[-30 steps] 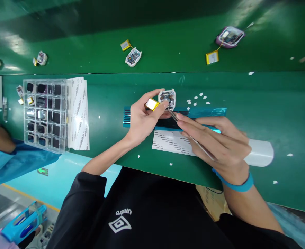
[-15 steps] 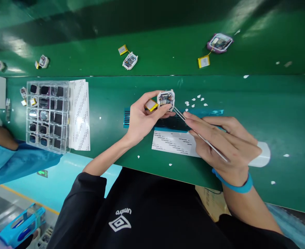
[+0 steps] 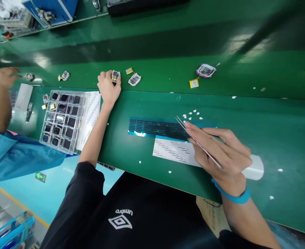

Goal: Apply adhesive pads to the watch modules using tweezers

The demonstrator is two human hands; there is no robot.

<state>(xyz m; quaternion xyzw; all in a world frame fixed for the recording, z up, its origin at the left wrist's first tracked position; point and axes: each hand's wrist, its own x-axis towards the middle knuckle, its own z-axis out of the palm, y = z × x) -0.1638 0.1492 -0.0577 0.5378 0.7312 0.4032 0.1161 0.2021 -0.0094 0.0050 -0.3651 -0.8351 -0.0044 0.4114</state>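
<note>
My left hand is stretched out to the far left, its fingers closed round a white watch case with the circuit board showing; a bit of its yellow battery shows beside the fingers. My right hand grips metal tweezers, whose tips hang over a dark blue film strip with nothing visible between them. Below the strip lies a printed white backing sheet, its right end behind my right hand. Several small white stickers lie just beyond the tweezer tips.
Another open white watch case and a purple one, each wired to a battery, lie along the back strip. At left stand a clear compartment tray of watch parts and printed sheets. A co-worker's hand reaches in at far left.
My left hand has carried the watch case from the middle to the far left back strip. My right hand stays nearly in place with the tweezers. A co-worker's hand has come into view.
</note>
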